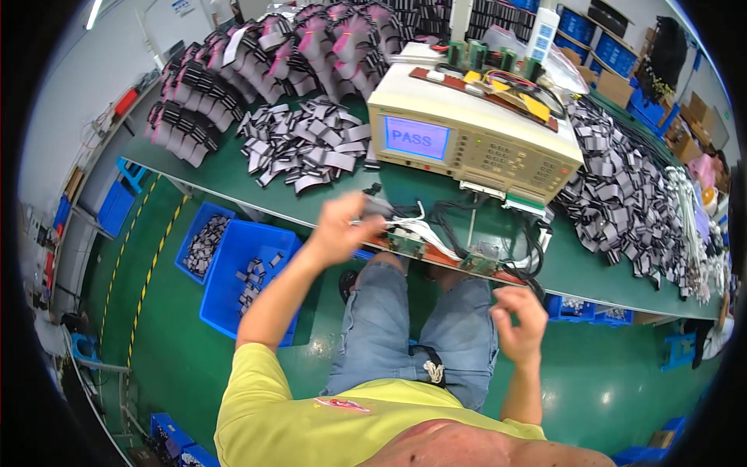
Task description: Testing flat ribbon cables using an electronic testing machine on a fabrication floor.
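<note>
My left hand point(341, 231) is over the table's front edge, its fingers closed round a short grey ribbon cable point(379, 206) with a dark connector, partly hidden and slightly smeared. Beside it, white wires point(420, 229) run to a small test fixture board point(406, 244) at the edge. A second fixture board point(480, 262) sits further right, with black cables point(451, 222) around it. My right hand point(520, 321) hovers in front of the edge, fingers curled in, with nothing visible in them. Behind the fixtures stands a beige bench tester point(475, 128) with a lit screen.
A loose pile of ribbon cables point(307, 144) lies left of the tester, with pink-tied bundles point(311, 47) behind. Another big pile point(615, 194) covers the right side. Blue bins point(214, 303) holding cables stand below the table at left.
</note>
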`<state>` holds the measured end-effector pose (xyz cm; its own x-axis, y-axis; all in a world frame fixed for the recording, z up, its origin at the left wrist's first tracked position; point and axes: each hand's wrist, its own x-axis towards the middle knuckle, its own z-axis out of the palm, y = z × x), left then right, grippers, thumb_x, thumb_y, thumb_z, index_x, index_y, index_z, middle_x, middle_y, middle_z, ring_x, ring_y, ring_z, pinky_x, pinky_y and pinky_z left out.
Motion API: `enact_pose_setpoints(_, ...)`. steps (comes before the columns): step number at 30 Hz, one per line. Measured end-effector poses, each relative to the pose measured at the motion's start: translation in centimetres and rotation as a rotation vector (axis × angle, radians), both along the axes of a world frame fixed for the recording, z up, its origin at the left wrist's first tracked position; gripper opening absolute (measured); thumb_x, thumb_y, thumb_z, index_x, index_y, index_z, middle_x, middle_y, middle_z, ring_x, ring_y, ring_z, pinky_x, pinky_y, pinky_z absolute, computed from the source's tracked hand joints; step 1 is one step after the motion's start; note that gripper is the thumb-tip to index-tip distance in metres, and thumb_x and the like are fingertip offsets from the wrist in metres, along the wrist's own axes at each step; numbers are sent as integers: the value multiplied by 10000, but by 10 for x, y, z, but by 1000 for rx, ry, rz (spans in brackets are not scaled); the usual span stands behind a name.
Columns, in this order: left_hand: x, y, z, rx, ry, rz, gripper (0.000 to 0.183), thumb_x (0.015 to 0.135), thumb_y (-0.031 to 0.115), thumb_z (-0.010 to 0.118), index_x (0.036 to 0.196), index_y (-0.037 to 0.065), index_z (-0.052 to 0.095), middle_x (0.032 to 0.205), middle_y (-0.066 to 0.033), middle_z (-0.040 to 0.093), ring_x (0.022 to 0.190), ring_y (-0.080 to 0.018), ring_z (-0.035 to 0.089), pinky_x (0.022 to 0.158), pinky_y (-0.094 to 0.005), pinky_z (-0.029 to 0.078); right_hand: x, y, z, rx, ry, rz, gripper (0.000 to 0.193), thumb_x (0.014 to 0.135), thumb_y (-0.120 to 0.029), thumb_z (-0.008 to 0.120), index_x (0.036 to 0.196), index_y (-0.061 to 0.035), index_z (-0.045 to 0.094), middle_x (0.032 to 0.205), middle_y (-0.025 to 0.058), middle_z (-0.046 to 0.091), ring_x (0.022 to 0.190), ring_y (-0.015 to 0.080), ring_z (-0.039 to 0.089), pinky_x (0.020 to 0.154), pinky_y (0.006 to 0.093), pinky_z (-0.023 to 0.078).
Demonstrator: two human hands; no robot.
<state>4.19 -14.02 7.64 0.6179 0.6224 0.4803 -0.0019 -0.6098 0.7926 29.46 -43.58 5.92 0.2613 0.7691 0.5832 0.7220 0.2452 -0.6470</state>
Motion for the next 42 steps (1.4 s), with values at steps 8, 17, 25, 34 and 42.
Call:
enact_pose_setpoints(8, 21, -167, -70, -372, 56, -429, 147, 903, 137, 806, 890, 29, 707, 804, -149, 690, 730, -255, 679, 664, -389, 498, -57, 19, -9, -294, 281, 284, 206, 908, -34, 782, 1100, 23, 735, 915, 92, 689, 754, 163, 685, 659, 291, 551)
enact_pose_setpoints(17, 11, -173, -78, -40, 87, -495, 225, 875, 239, 792, 943, 41, 708, 936, -72, 696, 973, -277, 661, 966, -446, 453, -63, -14, -38, -308, 452, 325, 142, 893, -13, 794, 1023, 11, 742, 897, 65, 670, 747, 119, 653, 638, 255, 521)
enact_pose_setpoints(25, 10, -179, -68, -306, 203, -492, 252, 943, 272, 781, 1016, 40, 716, 928, -105, 730, 918, -298, 691, 871, -444, 510, -73, -24, -53, -267, 802, 246, 157, 904, 11, 786, 1036, 22, 703, 932, 63, 647, 798, 109, 633, 680, 253, 534)
enact_pose_setpoints(34, 15, -171, -78, 165, 65, -514, 232, 887, 228, 826, 1005, 75, 699, 1093, -75, 706, 1146, -286, 649, 1060, -483, 426, -69, -37, -50, -299, 523, 231, 143, 907, -4, 772, 1031, 11, 704, 968, 99, 684, 831, 152, 669, 722, 282, 544)
enact_pose_setpoints(42, 11, -149, -62, -121, 195, -537, 187, 874, 154, 825, 983, 37, 729, 890, -97, 723, 835, -288, 705, 729, -384, 549, -60, -27, -62, -253, 828, 233, 201, 1029, -81, 679, 1209, 3, 650, 1033, 75, 716, 866, 131, 688, 749, 278, 571)
